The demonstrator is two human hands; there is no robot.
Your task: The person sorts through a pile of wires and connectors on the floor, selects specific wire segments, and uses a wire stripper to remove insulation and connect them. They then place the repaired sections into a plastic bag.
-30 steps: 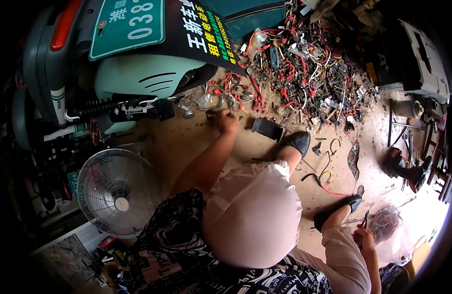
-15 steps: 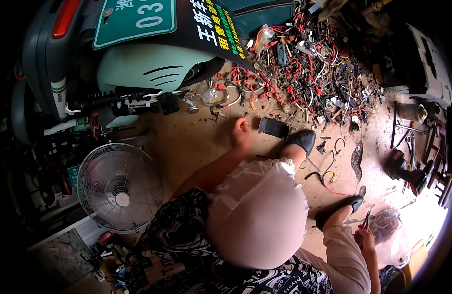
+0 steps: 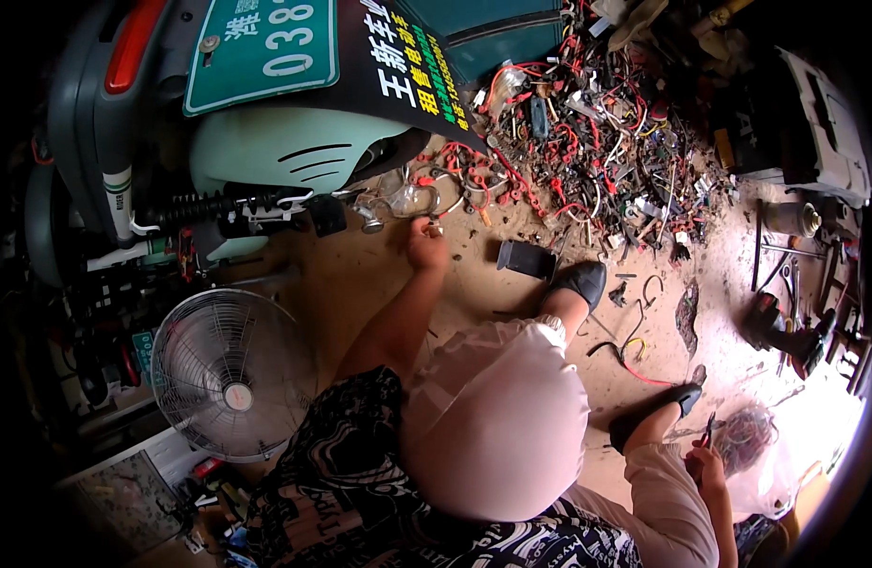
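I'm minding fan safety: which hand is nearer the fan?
Left. The left hand is ahead and to the right of the fan; the right hand is much farther right.

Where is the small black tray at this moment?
In the head view, the black tray lies on the floor, right of the left hand, beside the left shoe and below the wire pile.

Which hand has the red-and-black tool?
Right hand, beside the clear plastic bag: the tool pokes up from it. The left hand, by the wire pile, doesn't have it.
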